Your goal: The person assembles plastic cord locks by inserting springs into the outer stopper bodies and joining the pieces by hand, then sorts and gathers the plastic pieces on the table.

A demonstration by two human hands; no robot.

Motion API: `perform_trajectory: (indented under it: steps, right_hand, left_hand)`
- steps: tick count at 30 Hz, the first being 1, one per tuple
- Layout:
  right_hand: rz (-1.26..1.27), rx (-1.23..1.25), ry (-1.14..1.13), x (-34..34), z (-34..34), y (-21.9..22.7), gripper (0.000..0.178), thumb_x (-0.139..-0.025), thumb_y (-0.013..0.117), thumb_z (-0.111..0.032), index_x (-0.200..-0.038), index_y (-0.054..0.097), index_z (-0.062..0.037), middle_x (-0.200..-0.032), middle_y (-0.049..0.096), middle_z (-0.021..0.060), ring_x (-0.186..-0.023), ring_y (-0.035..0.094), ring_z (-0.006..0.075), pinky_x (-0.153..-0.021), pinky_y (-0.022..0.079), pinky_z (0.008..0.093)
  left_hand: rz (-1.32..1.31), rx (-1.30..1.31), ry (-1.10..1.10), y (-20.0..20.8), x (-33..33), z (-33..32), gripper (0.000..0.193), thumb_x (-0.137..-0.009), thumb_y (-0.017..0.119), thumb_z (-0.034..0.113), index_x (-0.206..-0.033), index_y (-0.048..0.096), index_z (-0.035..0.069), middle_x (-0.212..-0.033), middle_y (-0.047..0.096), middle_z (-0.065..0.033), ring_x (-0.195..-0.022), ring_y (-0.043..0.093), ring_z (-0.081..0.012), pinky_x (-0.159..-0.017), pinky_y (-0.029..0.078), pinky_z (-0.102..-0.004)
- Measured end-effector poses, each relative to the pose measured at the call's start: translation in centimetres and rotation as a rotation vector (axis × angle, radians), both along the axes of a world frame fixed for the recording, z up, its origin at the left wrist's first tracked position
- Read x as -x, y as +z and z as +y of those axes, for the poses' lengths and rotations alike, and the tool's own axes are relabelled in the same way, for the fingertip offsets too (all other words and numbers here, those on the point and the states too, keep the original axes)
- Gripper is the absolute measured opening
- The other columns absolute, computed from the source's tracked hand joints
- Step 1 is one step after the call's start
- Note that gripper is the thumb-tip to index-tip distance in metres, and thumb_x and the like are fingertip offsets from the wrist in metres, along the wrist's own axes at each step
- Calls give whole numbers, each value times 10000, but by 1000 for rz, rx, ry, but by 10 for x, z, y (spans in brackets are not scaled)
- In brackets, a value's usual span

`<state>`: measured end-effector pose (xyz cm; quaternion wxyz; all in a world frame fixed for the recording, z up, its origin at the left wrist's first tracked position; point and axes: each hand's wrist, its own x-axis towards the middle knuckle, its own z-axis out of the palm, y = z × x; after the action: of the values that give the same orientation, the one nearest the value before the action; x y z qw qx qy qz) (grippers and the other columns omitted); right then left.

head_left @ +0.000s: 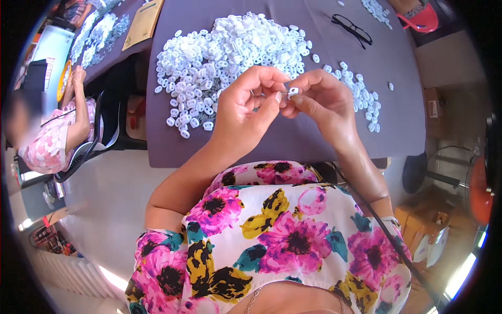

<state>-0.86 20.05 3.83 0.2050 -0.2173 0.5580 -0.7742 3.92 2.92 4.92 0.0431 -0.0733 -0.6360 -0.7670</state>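
Observation:
Both of my hands meet over the dark cloth-covered table, thumbs and fingers pinched close together. Between the thumb and fingers of my right hand [329, 102] is a small white oval plastic piece [294, 91] with a dark opening. My left hand [247, 107] is closed in a pinch right beside that piece. Something tiny and greyish shows at its fingertips, too small to name. Behind and to the left of my hands spreads a big heap of similar white pieces [235, 49]. A smaller scatter of white pieces [366, 99] lies to the right of my right hand.
Black-framed glasses [353, 30] lie at the table's far right, near a red scoop-like container [422, 20]. On the left, a seated person in a pink patterned top [57, 131] works at another table with more white pieces [102, 34]. A fan [478, 180] stands at the right.

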Motion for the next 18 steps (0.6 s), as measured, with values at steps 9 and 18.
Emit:
perform_trajectory:
  steps: [9, 18]
  right_hand:
    - [-4, 59, -37, 11, -2, 0, 167, -886, 574, 60, -1052, 565, 43, -946, 646, 106, -868, 659, 164, -752, 548, 256]
    - [338, -273, -167, 15, 0, -10, 137, -855, 601, 71, -985, 614, 26, -870, 607, 41, -841, 656, 152, -724, 541, 257]
  left_hand:
    - [60, 18, 47, 4, 17, 4, 155, -881, 510, -58, -1032, 540, -37, -995, 591, -85, -808, 641, -134, -735, 549, -254]
    - [99, 226, 116, -14, 23, 6, 230, -836, 527, -89, -1043, 591, -12, -990, 617, -76, -824, 643, -123, -749, 547, -251]
